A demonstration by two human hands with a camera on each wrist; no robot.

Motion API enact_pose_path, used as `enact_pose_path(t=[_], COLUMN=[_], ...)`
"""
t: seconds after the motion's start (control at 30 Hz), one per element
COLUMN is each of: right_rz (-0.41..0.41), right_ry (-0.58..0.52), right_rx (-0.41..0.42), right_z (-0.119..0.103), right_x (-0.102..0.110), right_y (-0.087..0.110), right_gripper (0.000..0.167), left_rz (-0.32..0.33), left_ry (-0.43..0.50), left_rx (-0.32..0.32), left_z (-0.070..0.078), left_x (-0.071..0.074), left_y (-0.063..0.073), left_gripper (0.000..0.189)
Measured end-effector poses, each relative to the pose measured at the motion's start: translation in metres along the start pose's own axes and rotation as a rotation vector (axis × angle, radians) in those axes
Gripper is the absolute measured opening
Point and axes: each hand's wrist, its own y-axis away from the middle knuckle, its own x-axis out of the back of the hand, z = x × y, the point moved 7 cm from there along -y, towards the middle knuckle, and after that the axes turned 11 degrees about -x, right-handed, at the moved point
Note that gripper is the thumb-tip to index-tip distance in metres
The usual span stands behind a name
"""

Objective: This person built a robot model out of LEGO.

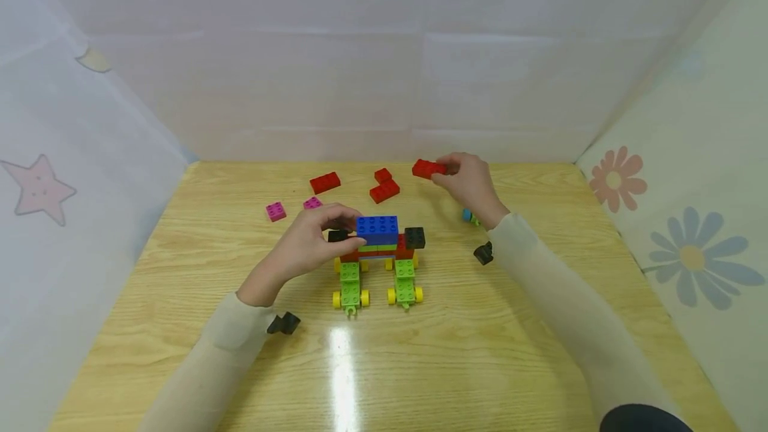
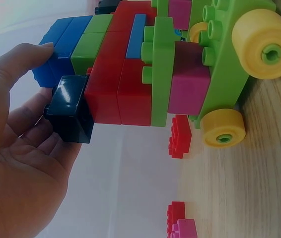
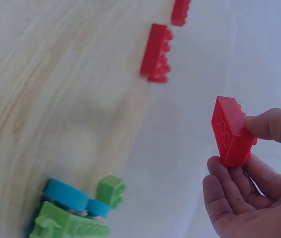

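A toy brick build stands mid-table, with a blue brick (image 1: 377,230) on top, red and green layers below, and green bases (image 1: 350,285) on yellow wheels (image 2: 267,44). My left hand (image 1: 309,240) grips the blue brick from the left, thumb on the near side and fingers behind it. Beside those fingers a black brick (image 2: 68,109) juts out; another black brick (image 1: 415,238) sits at the build's right end. Farther back to the right, my right hand (image 1: 471,183) pinches a red brick (image 3: 232,131) between thumb and fingers, raised off the table.
Behind the build lie several red bricks (image 1: 325,183) and pink bricks (image 1: 275,211). Black pieces rest at right (image 1: 483,253) and beside the left sleeve (image 1: 284,323). A green piece with blue wheels (image 3: 66,193) is partly hidden by the right arm in the head view.
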Motion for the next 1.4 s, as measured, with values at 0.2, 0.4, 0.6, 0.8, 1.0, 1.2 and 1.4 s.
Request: enact_pose_path(t=[0.2, 0.4, 0.6, 0.8, 1.0, 1.2, 1.4], right_rz=[-0.031, -0.082, -0.132, -0.181, -0.234, -0.28, -0.314], right_ry=[-0.01, -0.018, -0.05, -0.089, -0.116, -0.143, -0.138], right_rx=[0.054, 0.073, 0.097, 0.103, 0.099, 0.11, 0.136], right_z=[-0.021, -0.033, -0.038, -0.042, -0.046, -0.046, -0.047], right_x=[0.01, 0.013, 0.015, 0.015, 0.011, 0.005, -0.002], right_y=[0.034, 0.065, 0.089, 0.104, 0.114, 0.119, 0.124], right_gripper=[0.043, 0.04, 0.037, 0.037, 0.037, 0.036, 0.036], left_rz=[0.0, 0.001, -0.003, -0.006, -0.005, -0.002, 0.0], left_ry=[0.006, 0.004, 0.005, -0.016, -0.011, -0.014, -0.006], left_rx=[0.001, -0.002, -0.006, -0.017, -0.022, -0.036, -0.027], left_z=[0.0, 0.002, 0.005, 0.008, 0.009, 0.009, 0.01], left_x=[0.0, 0.001, 0.002, 0.003, 0.002, -0.001, -0.003], left_y=[0.0, 0.0, -0.001, -0.002, -0.003, -0.005, -0.005], left_gripper=[0.037, 0.036, 0.036, 0.036, 0.037, 0.036, 0.035])
